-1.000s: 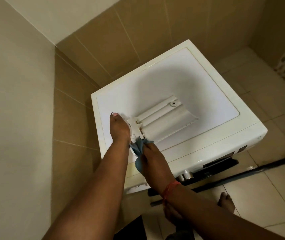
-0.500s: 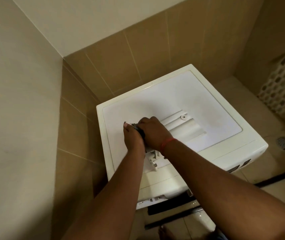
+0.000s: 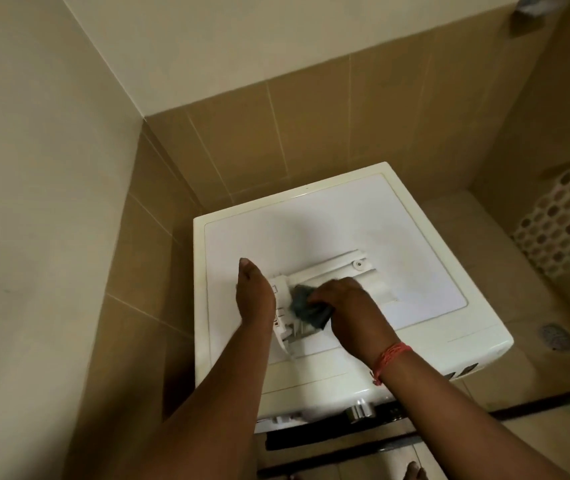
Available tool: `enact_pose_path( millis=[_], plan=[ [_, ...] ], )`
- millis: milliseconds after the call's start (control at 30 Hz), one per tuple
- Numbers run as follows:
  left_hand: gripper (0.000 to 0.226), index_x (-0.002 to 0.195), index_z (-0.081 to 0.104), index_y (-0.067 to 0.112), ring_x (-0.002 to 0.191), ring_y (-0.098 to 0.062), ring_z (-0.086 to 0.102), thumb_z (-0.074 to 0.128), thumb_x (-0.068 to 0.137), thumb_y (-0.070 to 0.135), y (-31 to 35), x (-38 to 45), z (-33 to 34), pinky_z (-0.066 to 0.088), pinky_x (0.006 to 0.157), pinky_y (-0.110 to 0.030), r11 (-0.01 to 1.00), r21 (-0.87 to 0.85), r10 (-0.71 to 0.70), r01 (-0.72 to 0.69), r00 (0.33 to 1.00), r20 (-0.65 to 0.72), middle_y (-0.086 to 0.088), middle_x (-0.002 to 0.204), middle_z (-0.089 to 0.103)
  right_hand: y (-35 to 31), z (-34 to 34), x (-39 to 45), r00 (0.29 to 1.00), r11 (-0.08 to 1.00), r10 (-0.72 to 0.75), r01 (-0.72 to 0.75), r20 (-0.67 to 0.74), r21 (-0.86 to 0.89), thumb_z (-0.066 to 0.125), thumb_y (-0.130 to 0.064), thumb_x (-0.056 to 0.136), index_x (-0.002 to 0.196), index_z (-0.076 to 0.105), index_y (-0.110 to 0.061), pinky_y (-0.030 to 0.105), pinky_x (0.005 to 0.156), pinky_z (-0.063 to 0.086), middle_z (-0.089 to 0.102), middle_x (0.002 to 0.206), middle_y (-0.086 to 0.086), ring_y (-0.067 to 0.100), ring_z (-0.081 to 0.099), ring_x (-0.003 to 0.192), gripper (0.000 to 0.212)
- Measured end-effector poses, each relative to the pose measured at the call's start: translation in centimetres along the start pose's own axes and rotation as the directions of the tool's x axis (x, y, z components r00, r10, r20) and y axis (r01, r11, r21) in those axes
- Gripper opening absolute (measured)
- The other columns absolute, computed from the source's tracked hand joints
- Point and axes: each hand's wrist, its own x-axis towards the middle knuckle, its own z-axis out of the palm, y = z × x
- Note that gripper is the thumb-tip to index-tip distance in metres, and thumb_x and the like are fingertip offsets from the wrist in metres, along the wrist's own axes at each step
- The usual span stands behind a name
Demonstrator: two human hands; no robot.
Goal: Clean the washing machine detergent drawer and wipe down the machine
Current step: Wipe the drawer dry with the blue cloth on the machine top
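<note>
Lying on top of the white washing machine (image 3: 328,216), the detergent drawer (image 3: 339,275) is steadied at its near end by the left hand (image 3: 254,296), fingers straight, while the right hand (image 3: 349,306) grips a blue cloth (image 3: 306,304) against it.

White washer top (image 3: 311,223) — detergent drawer (image 3: 339,271) lying flat.

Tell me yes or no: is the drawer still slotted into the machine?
No. The drawer lies on top of the machine, with both hands on it.
</note>
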Motion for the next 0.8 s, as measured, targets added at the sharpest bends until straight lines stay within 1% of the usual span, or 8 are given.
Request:
enact_pose_path(
  millis=[100, 200, 267, 367, 500, 600, 700, 800],
  plan=[
    [0.064, 0.155, 0.020, 0.022, 0.148, -0.030, 0.023, 0.017, 0.101, 0.056, 0.1, -0.4, 0.6, 0.021, 0.121, -0.047, 0.970, 0.220, 0.124, -0.104, 0.989, -0.076, -0.006, 0.161, 0.025, 0.1, 0.3, 1.0, 0.990, 0.989, 0.070, -0.085, -0.121, -0.119, 0.047, 0.015, 0.066, 0.117, 0.067, -0.012, 0.033, 0.084, 0.050, 0.064, 0.111, 0.009, 0.032, 0.054, 0.095, 0.061],
    [0.068, 0.156, 0.014, 0.019, 0.150, -0.031, 0.012, 0.019, 0.099, 0.057, 1.1, -1.6, 1.1, 0.020, 0.119, -0.051, 0.714, 0.659, 0.355, -0.238, 0.934, -0.048, -0.011, 0.163, 0.011, 0.1, 2.0, 0.4, 0.988, 0.935, -0.107, 0.139, 0.114, -0.325, 0.045, 0.005, 0.071, 0.126, 0.060, -0.012, 0.042, 0.075, 0.053, 0.059, 0.122, 0.008, 0.031, 0.055, 0.100, 0.060],
    [0.067, 0.157, 0.011, 0.018, 0.151, -0.031, 0.006, 0.023, 0.101, 0.053, 1.2, -1.3, 1.3, 0.020, 0.119, -0.052, 0.581, 0.775, 0.367, -0.250, 0.930, 0.026, -0.012, 0.164, 0.002, 1.2, 1.3, 0.3, 0.969, 0.895, -0.166, 0.225, 0.182, -0.386, 0.052, 0.002, 0.068, 0.134, 0.056, -0.014, 0.037, 0.071, 0.052, 0.059, 0.126, 0.004, 0.028, 0.056, 0.101, 0.068],
    [0.067, 0.156, 0.011, 0.015, 0.151, -0.033, 0.002, 0.025, 0.101, 0.052, 0.8, -1.0, 1.2, 0.022, 0.118, -0.053, 0.522, 0.828, 0.329, -0.204, 0.944, 0.025, -0.013, 0.164, -0.003, 4.2, -1.2, 0.5, 0.975, 0.881, -0.128, 0.195, 0.180, -0.432, 0.055, 0.004, 0.061, 0.128, 0.062, -0.013, 0.040, 0.065, 0.055, 0.063, 0.121, 0.008, 0.033, 0.061, 0.093, 0.069],
    [0.070, 0.156, 0.009, 0.020, 0.151, -0.033, -0.004, 0.023, 0.099, 0.058, 0.8, -1.0, 1.6, 0.015, 0.118, -0.057, 0.542, 0.821, 0.330, -0.181, 0.944, -0.010, -0.012, 0.164, -0.008, 6.8, -3.2, 1.0, 0.989, 0.877, 0.092, -0.026, 0.116, -0.479, 0.061, 0.010, 0.065, 0.127, 0.062, -0.008, 0.046, 0.072, 0.055, 0.062, 0.120, 0.013, 0.038, 0.057, 0.098, 0.065],
    [0.073, 0.157, 0.008, 0.022, 0.151, -0.033, -0.006, 0.019, 0.097, 0.062, 0.7, -1.0, 1.7, 0.013, 0.118, -0.058, 0.551, 0.820, 0.318, -0.156, 0.948, -0.034, -0.011, 0.163, -0.010, 4.3, -0.9, 1.0, 0.989, 0.915, -0.010, 0.069, 0.147, -0.399, 0.055, 0.006, 0.070, 0.131, 0.058, -0.010, 0.049, 0.081, 0.054, 0.058, 0.124, 0.012, 0.036, 0.051, 0.107, 0.063],
    [0.074, 0.157, 0.006, 0.023, 0.151, -0.033, -0.007, 0.018, 0.096, 0.064, 0.8, -1.1, 1.7, 0.012, 0.118, -0.059, 0.557, 0.816, 0.314, -0.152, 0.949, -0.038, -0.010, 0.163, -0.013, 1.6, 1.2, 0.6, 0.958, 0.924, -0.165, 0.233, 0.233, -0.304, 0.053, 0.006, 0.072, 0.134, 0.056, -0.010, 0.040, 0.087, 0.054, 0.057, 0.128, 0.007, 0.030, 0.051, 0.109, 0.064],
    [0.076, 0.156, 0.002, 0.023, 0.151, -0.033, -0.006, 0.016, 0.094, 0.065, 0.8, -1.2, 1.7, 0.013, 0.118, -0.059, 0.564, 0.811, 0.321, -0.155, 0.946, -0.042, -0.010, 0.163, -0.013, 2.8, -0.1, 1.1, 0.957, 0.897, -0.187, 0.259, 0.223, -0.358, 0.044, 0.003, 0.070, 0.130, 0.061, -0.010, 0.041, 0.078, 0.057, 0.062, 0.125, 0.008, 0.033, 0.058, 0.101, 0.064]
  ],
)
